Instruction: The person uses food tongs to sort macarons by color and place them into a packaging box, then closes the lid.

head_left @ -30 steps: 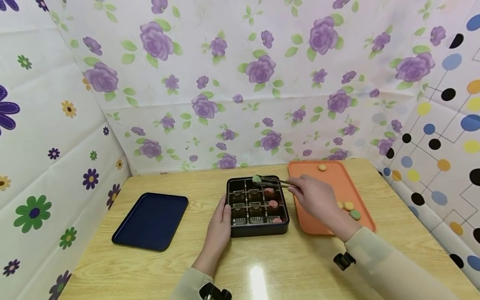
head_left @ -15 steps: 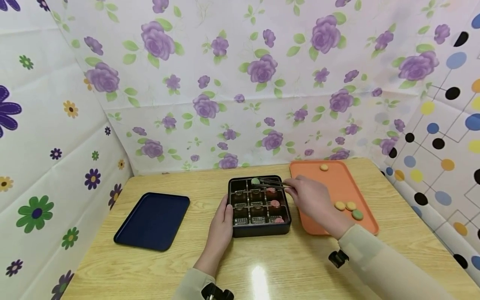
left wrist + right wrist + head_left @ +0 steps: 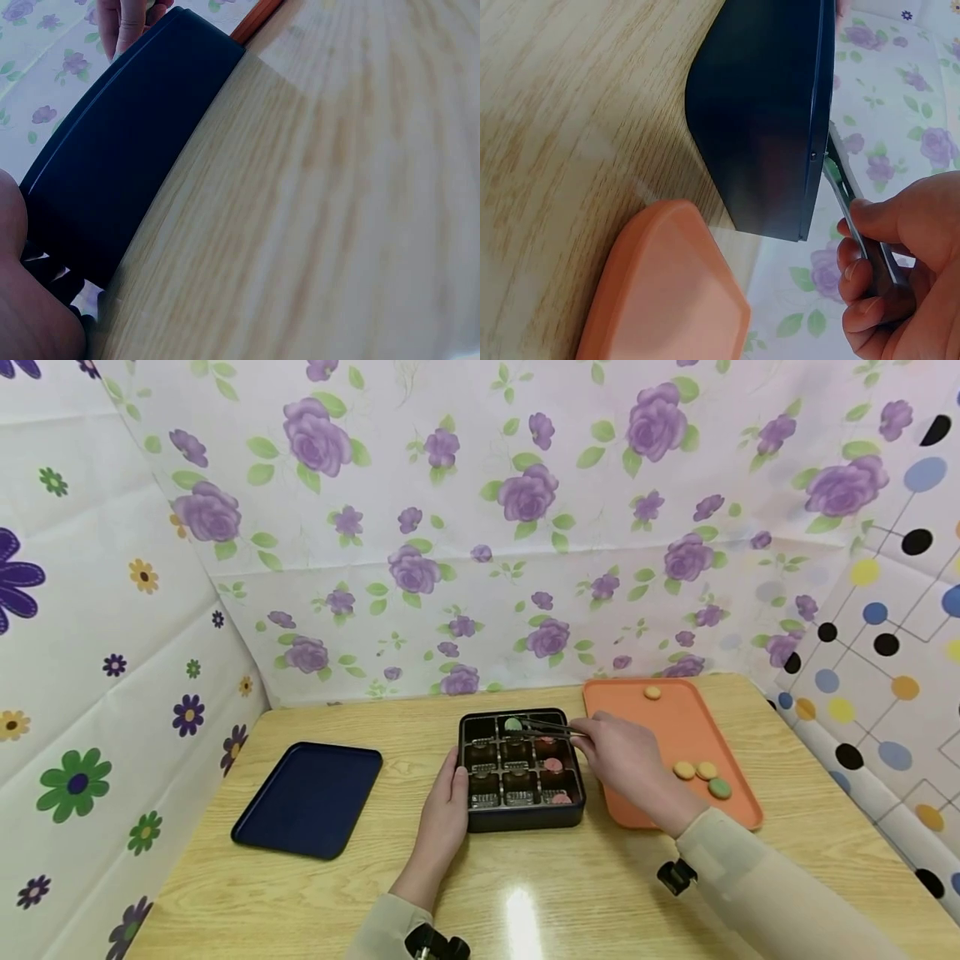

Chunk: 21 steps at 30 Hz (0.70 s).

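Two-handed: clasped the near-left side of the box (image 3: 525,820) with left hand (image 3: 442,812); gripped tongs (image 3: 893,294) in tightly curled right hand (image 3: 624,762); left of that grip, had green cookie (image 3: 513,725) at their tips, by a back compartment (image 3: 517,747).

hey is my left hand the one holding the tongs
No, the right hand grips the tongs, while the left hand rests against the side of the black box.

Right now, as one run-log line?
left hand: against square black divided box | right hand: grips slim dark metal tongs | round green macaron: between tongs' tips, at back row, middle column
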{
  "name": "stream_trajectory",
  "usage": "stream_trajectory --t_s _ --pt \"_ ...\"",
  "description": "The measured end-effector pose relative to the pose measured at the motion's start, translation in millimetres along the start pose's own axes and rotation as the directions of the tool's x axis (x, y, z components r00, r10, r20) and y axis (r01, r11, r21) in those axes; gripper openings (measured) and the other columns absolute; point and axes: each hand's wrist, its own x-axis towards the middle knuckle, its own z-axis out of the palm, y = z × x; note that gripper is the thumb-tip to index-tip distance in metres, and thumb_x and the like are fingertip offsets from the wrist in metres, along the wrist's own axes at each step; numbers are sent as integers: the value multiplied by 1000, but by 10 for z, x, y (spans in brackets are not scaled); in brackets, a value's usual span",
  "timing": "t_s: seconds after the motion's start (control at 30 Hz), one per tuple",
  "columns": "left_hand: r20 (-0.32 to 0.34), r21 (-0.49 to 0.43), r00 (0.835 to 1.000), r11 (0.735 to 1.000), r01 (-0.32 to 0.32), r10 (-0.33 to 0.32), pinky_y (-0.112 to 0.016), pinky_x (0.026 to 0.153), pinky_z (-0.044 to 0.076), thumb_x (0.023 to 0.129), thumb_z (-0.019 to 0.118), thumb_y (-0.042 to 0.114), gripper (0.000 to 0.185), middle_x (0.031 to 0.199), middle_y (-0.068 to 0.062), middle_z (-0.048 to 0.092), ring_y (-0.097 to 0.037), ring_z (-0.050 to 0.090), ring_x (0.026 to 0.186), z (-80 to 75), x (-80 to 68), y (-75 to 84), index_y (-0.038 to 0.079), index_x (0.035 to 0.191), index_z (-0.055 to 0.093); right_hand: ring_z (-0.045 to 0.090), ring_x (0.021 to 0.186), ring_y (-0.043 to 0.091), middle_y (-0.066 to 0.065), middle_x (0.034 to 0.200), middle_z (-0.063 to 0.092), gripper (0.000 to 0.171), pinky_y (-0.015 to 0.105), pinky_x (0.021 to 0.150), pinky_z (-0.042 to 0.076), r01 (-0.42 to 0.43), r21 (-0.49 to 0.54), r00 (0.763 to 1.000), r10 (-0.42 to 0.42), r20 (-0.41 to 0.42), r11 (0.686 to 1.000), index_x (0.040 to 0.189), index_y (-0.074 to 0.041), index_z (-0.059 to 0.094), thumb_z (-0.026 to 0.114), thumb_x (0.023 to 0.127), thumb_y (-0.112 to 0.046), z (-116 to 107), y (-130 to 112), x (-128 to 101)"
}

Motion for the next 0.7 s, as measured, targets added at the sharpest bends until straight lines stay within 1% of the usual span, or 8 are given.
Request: stream_trajectory --t_s 0.17,0.37,0.53,0.7 --pt "0 -5 1000 1000 -1 1 -63 131 26 123 37 38 58 180 -9 29 -38 27 165 4 -4 11 18 177 28 62 69 18 3 93 68 29 39 55 52 -12 0 1000 12 3 1000 134 -15 81 76 109 -28 5 8 -2" --pt "-4 -1 1000 1000 -6 6 -63 131 26 123 37 38 58 180 -10 30 -38 27 165 -7 -8 19 18 177 29 57 66 15 2 93 66 31 36 53 46 -12 19 1000 12 -1 1000 137 -15 79 76 109 -27 -37 15 -22" --pt "-3 -3 1000 1000 -13 13 -63 131 26 123 37 38 58 179 -10 31 -38 27 165 -13 -9 25 16 177 29 52 63 14 1 89 62 31 35 52 42 -20 54 1000 21 -15 998 138 -16 78 74 110 -27 -91 62 -73" --pt "-10 6 1000 1000 -7 7 -63 131 27 123 37 38 58 179 -11 31 -39 28 164 -14 -1 16 17 177 30 51 61 13 1 91 63 33 34 50 41 -33 65 999 34 -25 997 141 -14 77 73 110 -27 -131 129 -146"
